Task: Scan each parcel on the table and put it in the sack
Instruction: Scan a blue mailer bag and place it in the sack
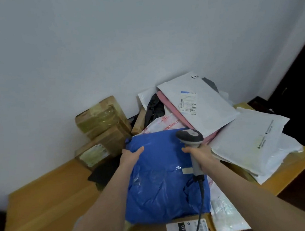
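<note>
Blue parcel (pixel 164 185): no label showing.
Left hand (pixel 131 155) grips its far edge, right hand (pixel 201 154) wraps scanner (pixel 190 137); slick film may slip, scan may miss.

I've just got the one head cam, wide-angle, looking forward and down at the table (pixel 44 200) from close up, wall (pixel 103 36) filling the top half.

Wooden table (pixel 44 204) with taped cardboard boxes (pixel 102 124) at left, stacked white mailers (pixel 251 139) at right.
</note>
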